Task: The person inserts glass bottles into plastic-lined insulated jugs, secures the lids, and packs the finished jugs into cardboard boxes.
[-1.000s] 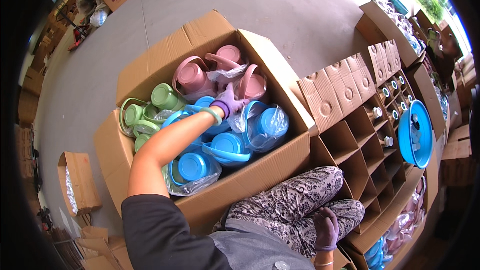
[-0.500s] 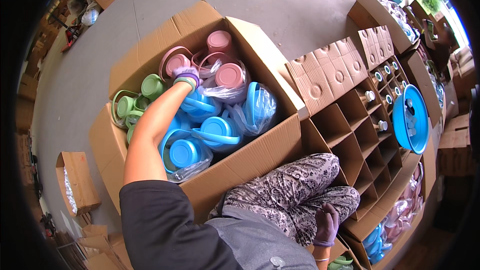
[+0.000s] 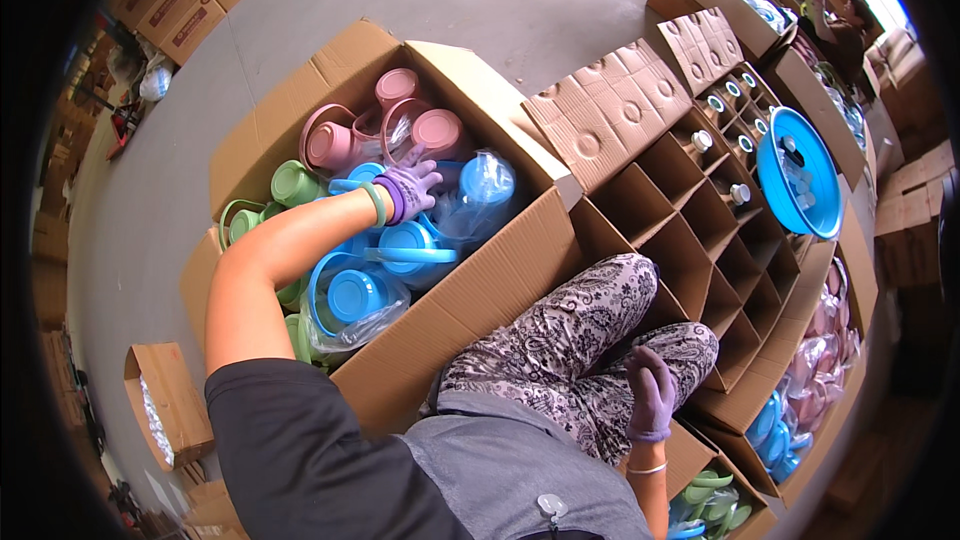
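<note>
My left hand, in a purple glove, reaches into a large open carton. Its fingers are spread over the blue cup-shaped pieces with loop handles, with no grip on anything visible. To its right lies a blue piece wrapped in clear plastic. Pink cup-shaped pieces sit just beyond the fingers, and green ones lie along the carton's left side. The right hand, gloved too, is raised beside my knee, fingers extended and nothing visible in it.
A carton with cardboard dividers stands right of the large one, white-capped bottles in some cells. A blue basin with small pale pieces rests on it. More bagged pieces fill boxes at lower right. Stacked cartons stand far left.
My left hand has moved from a pink piece rightward and nearer, over the blue ones, and its fingers have spread. The bagged blue piece at the right has turned. My right hand has risen slightly.
</note>
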A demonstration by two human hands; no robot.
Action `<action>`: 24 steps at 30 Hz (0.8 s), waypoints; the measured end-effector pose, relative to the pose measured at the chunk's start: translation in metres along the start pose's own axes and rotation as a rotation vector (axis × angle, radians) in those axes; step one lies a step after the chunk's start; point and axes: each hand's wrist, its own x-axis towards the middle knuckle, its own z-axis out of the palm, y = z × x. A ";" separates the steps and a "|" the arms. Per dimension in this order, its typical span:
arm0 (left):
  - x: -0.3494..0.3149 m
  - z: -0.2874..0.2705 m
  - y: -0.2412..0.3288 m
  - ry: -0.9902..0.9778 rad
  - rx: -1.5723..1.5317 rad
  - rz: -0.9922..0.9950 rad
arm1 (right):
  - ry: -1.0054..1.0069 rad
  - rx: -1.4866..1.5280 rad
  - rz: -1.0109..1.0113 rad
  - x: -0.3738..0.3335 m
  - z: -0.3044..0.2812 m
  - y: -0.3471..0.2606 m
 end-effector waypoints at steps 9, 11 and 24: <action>0.030 -0.225 -0.033 0.075 0.004 0.108 | -0.360 -0.228 -0.273 0.026 0.078 -0.014; 0.023 -0.261 -0.050 0.139 -0.033 0.099 | -0.440 -0.605 -0.635 0.039 0.108 -0.034; -0.024 -0.482 -0.007 0.357 -0.615 -0.307 | -0.128 -0.207 -1.023 0.051 0.209 -0.094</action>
